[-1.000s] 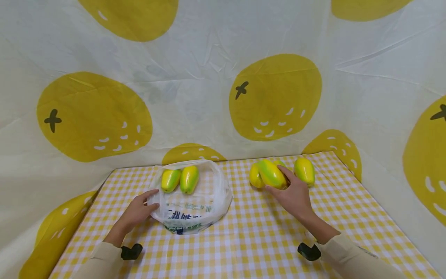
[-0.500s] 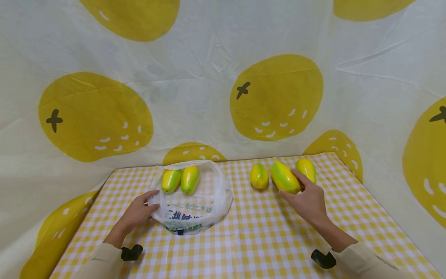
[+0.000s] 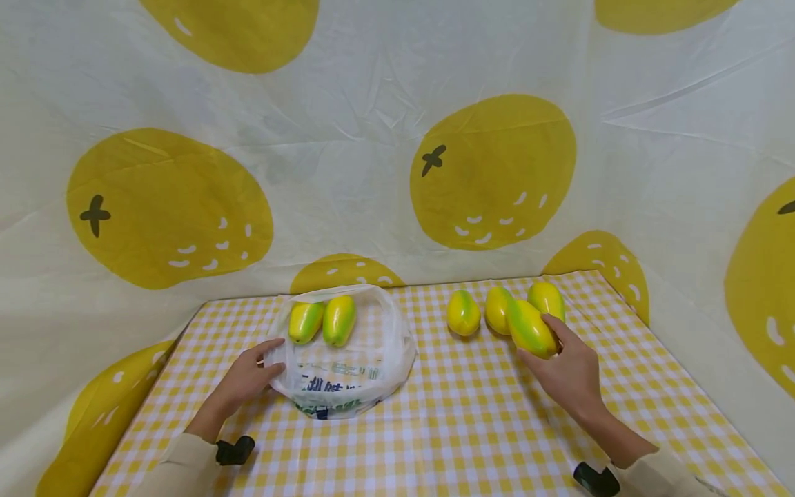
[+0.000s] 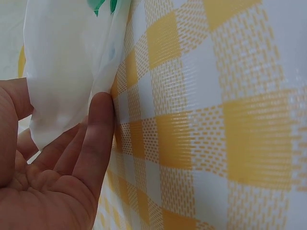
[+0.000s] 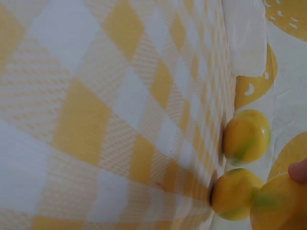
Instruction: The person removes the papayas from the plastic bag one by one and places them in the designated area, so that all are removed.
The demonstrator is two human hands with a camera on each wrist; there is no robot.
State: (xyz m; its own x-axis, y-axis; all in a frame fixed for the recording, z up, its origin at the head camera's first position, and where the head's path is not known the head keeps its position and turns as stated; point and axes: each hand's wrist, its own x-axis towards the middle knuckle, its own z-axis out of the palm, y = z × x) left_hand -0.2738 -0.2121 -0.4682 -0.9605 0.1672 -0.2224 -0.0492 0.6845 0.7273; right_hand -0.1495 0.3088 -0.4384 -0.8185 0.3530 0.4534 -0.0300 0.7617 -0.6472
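Observation:
My left hand (image 3: 248,373) holds the left rim of a thin white plastic bag (image 3: 394,345). In the left wrist view the bag's film (image 4: 62,72) lies between the thumb and the fingers (image 4: 98,129). Two glossy yellow-green papayas (image 3: 339,322) lie side by side in the bag's open mouth. On the right, my right hand (image 3: 571,369) grips another papaya (image 3: 531,328) between thumb and fingers. That papaya partly covers one behind it (image 3: 499,309). In the right wrist view only a fingertip (image 5: 298,171) and part of the gripped papaya (image 5: 278,203) show.
One loose papaya (image 3: 463,314) lies left of the held one, and another (image 3: 548,299) lies behind it at the right. A yellow-checked cloth (image 3: 428,442) covers the table. A fruit-patterned sheet (image 3: 348,172) hangs along the back edge.
My right hand has moved to the right and a little nearer with the papaya, uncovering the loose ones behind it. My left hand and the bag stay in place.

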